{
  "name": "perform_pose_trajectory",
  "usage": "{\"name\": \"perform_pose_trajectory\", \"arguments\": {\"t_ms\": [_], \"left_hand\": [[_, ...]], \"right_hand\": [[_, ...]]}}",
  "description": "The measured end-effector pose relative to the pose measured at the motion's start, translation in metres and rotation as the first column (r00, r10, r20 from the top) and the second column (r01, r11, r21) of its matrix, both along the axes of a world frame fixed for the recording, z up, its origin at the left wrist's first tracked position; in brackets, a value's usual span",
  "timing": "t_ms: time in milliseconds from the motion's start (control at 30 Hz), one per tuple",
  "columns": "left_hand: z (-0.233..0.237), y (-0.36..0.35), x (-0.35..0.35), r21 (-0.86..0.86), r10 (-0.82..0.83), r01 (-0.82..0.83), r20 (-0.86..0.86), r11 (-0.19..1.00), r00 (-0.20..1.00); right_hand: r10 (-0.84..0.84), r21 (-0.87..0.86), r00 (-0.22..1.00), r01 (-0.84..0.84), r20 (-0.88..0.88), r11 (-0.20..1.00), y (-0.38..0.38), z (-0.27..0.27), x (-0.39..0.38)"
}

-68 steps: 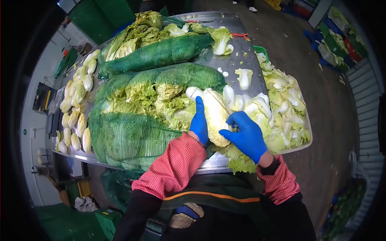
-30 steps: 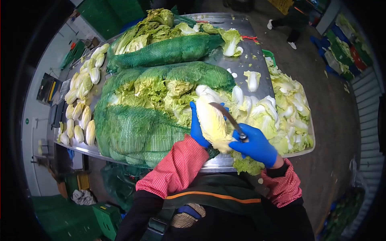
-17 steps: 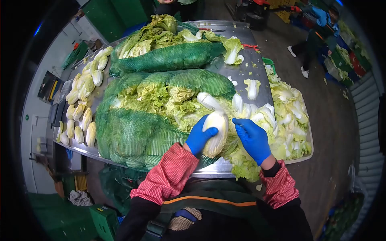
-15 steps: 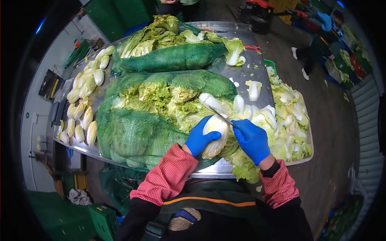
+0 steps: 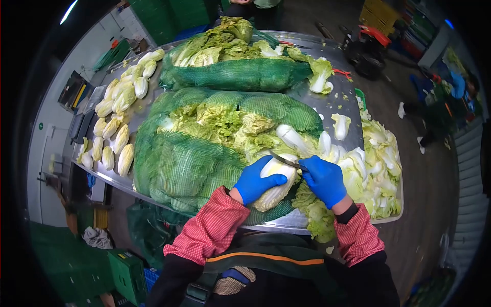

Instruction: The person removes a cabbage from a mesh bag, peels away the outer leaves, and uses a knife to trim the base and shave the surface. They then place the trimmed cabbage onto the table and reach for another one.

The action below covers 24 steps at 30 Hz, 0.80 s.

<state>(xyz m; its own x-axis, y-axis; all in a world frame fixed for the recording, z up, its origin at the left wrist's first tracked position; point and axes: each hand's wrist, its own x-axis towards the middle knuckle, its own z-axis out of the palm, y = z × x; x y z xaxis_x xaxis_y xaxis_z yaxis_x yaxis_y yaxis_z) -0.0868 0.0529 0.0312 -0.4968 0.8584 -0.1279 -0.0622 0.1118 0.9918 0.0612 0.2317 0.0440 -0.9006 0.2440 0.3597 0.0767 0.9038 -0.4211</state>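
Note:
In my left hand (image 5: 257, 181), gloved in blue, is a pale napa cabbage (image 5: 277, 197), tilted, with fingers and thumb around its side. My right hand (image 5: 324, 181), also blue-gloved, is closed on a knife (image 5: 286, 162); the handle is mostly hidden in the fist. The blade lies across the upper end of the cabbage. Just beyond both hands, an opened green mesh sack (image 5: 189, 158) spills yellow-green cabbage leaves (image 5: 225, 120). Loose outer leaves (image 5: 314, 210) hang over the table edge beneath my right hand.
The metal table (image 5: 348, 105) carries a second mesh sack (image 5: 240, 74) at the back. Several trimmed cabbages (image 5: 123, 97) lie along the left. A bin full of leaves (image 5: 383, 169) stands at the right edge. One person (image 5: 452, 102) is at far right, another (image 5: 250, 6) behind the table.
The view has shifted, so the table appears further right. The knife blade now lies flatter across the cabbage's top. At the far right, the other person has moved further right in view.

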Motion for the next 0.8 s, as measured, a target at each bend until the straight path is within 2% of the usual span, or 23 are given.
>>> {"name": "perform_pose_trajectory", "arguments": {"t_ms": [33, 67, 100, 133, 167, 200, 233, 267, 333, 400, 467, 500, 533, 600, 700, 733, 767, 800], "left_hand": [[0.006, -0.003, -0.001, 0.018, -0.009, 0.009, 0.015, 1.0, 1.0], [0.009, -0.008, -0.005, 0.038, -0.009, 0.007, 0.027, 0.999, 1.0], [0.007, -0.014, -0.008, 0.137, -0.035, 0.021, 0.096, 0.99, 0.995], [0.006, -0.02, -0.015, 0.238, -0.056, 0.02, 0.145, 0.971, 0.988], [0.013, -0.027, -0.028, 0.252, -0.074, -0.011, 0.325, 0.968, 0.943], [0.02, -0.037, -0.038, 0.265, -0.091, -0.053, 0.501, 0.963, 0.861], [0.03, -0.046, -0.054, 0.252, -0.032, -0.166, 0.631, 0.953, 0.775], [0.04, -0.055, -0.076, 0.252, 0.025, -0.262, 0.674, 0.932, 0.738], [0.066, -0.088, -0.125, 0.311, 0.077, -0.394, 0.695, 0.865, 0.715], [0.062, -0.128, -0.189, 0.435, 0.252, -0.564, 0.589, 0.702, 0.768], [0.045, -0.189, -0.258, 0.469, 0.33, -0.674, 0.62, 0.571, 0.712], [0.047, -0.216, -0.275, 0.372, 0.37, -0.793, 0.734, 0.483, 0.57], [0.047, -0.243, -0.291, 0.254, 0.387, -0.885, 0.827, 0.391, 0.409], [-0.011, -0.309, -0.356, 0.394, 0.54, -0.854, 0.661, 0.34, 0.52], [-0.024, -0.361, -0.379, 0.451, 0.428, -0.711, 0.58, 0.54, 0.693], [-0.015, -0.358, -0.365, 0.516, 0.27, -0.552, 0.522, 0.655, 0.809], [-0.041, -0.38, -0.38, 0.442, 0.517, -0.772, 0.574, 0.456, 0.634], [-0.067, -0.402, -0.394, 0.343, 0.724, -0.914, 0.572, 0.217, 0.386]], "right_hand": [[0.005, -0.028, 1.0, -0.005, 0.003, 1.0, 0.005, -0.011, -0.003], [-0.078, -0.016, 0.995, 0.08, 0.063, 0.997, 0.016, -0.03, -0.003], [-0.148, -0.002, 0.983, 0.149, 0.11, 0.989, 0.027, -0.05, -0.004], [-0.188, -0.057, 0.981, 0.19, 0.05, 0.98, 0.032, -0.063, -0.002], [-0.105, 0.078, 0.985, 0.116, -0.137, 0.99, 0.039, -0.08, -0.005], [-0.201, -0.343, 0.976, 0.217, 0.083, 0.914, 0.025, -0.056, -0.008], [-0.267, -0.593, 0.959, 0.273, 0.101, 0.758, 0.019, -0.06, -0.014], [-0.259, -0.73, 0.948, 0.31, 0.187, 0.609, 0.007, -0.044, -0.022], [-0.256, -0.729, 0.953, 0.291, 0.163, 0.62, 0.0, -0.053, -0.035], [-0.259, -0.744, 0.948, 0.309, 0.187, 0.592, -0.014, -0.042, -0.045], [-0.253, -0.804, 0.951, 0.289, 0.178, 0.52, -0.025, -0.03, -0.051], [-0.258, -0.831, 0.95, 0.282, 0.174, 0.479, -0.03, -0.028, -0.055], [-0.263, -0.827, 0.952, 0.273, 0.158, 0.492, -0.031, -0.03, -0.058], [-0.291, -0.816, 0.948, 0.27, 0.132, 0.511, -0.031, -0.035, -0.059], [-0.324, -0.797, 0.928, 0.334, 0.184, 0.502, -0.033, -0.032, -0.058], [-0.354, -0.788, 0.911, 0.373, 0.211, 0.489, -0.031, -0.033, -0.054], [-0.369, -0.768, 0.904, 0.391, 0.216, 0.508, -0.028, -0.036, -0.051], [-0.381, -0.744, 0.912, 0.359, 0.151, 0.564, -0.023, -0.048, -0.045]]}}
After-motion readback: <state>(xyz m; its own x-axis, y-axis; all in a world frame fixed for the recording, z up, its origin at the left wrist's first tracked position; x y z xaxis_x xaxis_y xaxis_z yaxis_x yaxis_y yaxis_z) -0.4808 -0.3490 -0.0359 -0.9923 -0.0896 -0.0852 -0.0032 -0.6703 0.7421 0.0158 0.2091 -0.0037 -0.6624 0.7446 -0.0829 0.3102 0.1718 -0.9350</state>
